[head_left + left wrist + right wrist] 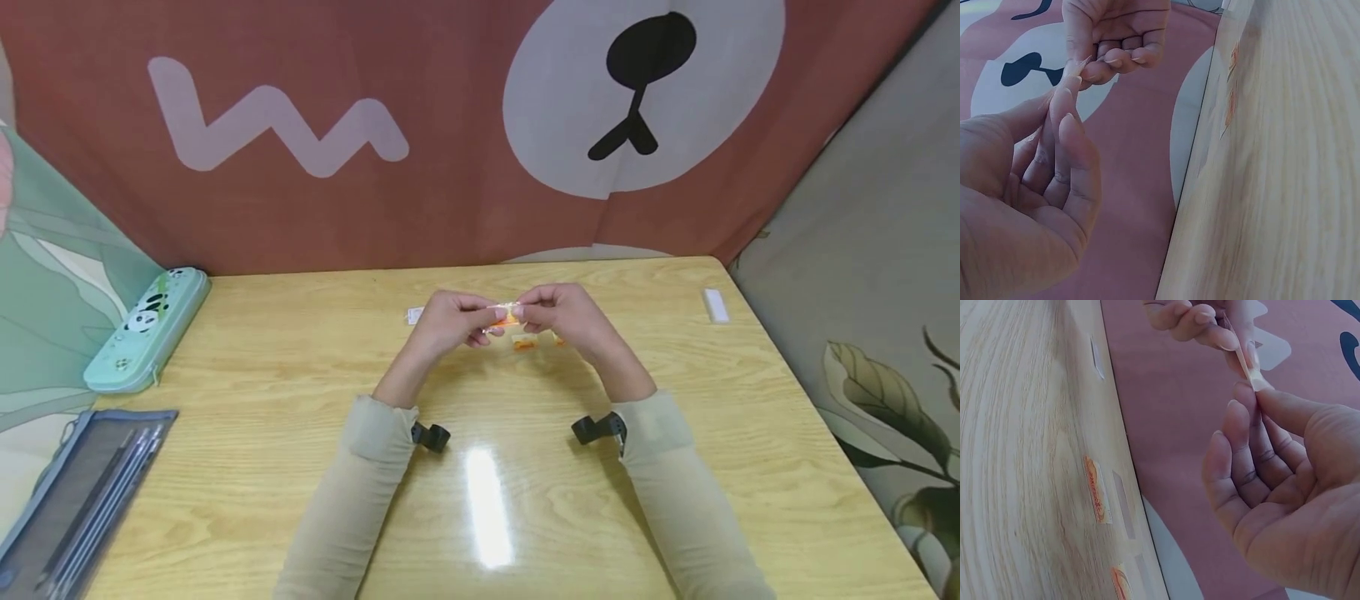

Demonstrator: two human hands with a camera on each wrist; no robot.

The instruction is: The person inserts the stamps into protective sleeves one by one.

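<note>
Above the far part of the table, my left hand and right hand pinch a small orange-and-clear packet between thumbs and index fingers, one at each end. Edge-on in the right wrist view, the packet is thin and flat, partly hidden by fingertips. Below the hands lie two similar orange packets, one nearer the middle and one partly behind the right hand. A small white rectangular piece lies just left of the left hand.
On the left stand a mint panda pencil case and a mesh zip pouch with long thin items inside. A white block lies near the table's right edge. A brown bear-print cloth hangs behind the wooden table.
</note>
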